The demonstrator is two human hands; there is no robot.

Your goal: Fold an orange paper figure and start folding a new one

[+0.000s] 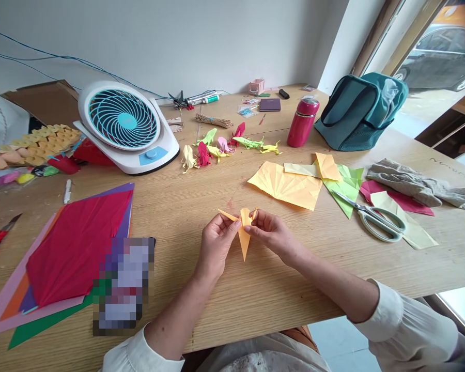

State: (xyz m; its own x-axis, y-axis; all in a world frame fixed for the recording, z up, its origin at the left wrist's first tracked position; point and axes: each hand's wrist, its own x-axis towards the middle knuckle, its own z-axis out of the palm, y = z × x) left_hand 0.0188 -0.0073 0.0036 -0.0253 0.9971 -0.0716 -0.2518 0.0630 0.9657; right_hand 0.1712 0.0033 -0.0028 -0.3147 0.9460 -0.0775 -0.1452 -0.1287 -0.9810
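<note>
A small orange origami crane [244,237] is held above the tabletop between my two hands, one point of it aimed down toward me. My left hand [218,240] pinches it by the left side, where a thin spike of folded paper sticks out past the fingers. On the right side my right hand [273,235] grips it between thumb and fingers, near a narrow bent tip. The fingers partly hide the middle folds. Beyond my hands lies a creased orange sheet [284,188].
Scissors [380,219] lie right among paper scraps and grey cloth [406,181]. Coloured paper sheets [81,248] and a blurred-out phone [126,284] are left. Behind stand a fan [127,124], finished paper figures [203,155], a red bottle [303,124] and a teal bag [356,113].
</note>
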